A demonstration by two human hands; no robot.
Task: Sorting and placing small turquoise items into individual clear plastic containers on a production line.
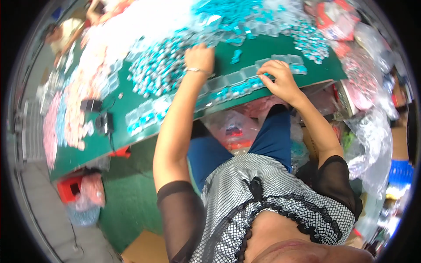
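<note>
My left hand (199,60), with a bracelet at the wrist, is closed beside a heap of small blue-and-grey pieces (160,65); its curled fingertips are hidden. Across the table's near side runs a slanting row of clear plastic boxes with raised lids (237,77), holding blue-and-grey pieces (240,89). Over the right part of this row is my right hand (279,78), its fingers bent toward the thumb. Whatever those fingers grip is too small to make out. One loose blue piece (236,56) lies on the green tabletop between my hands and the far heaps.
The green table (118,127) carries blue parts (232,15) at the back and a smaller heap (310,41) at right. Black adapters (104,123) and pink pieces (74,125) lie left. Plastic bags (370,144) crowd the right side. Another person (66,37) is at far left.
</note>
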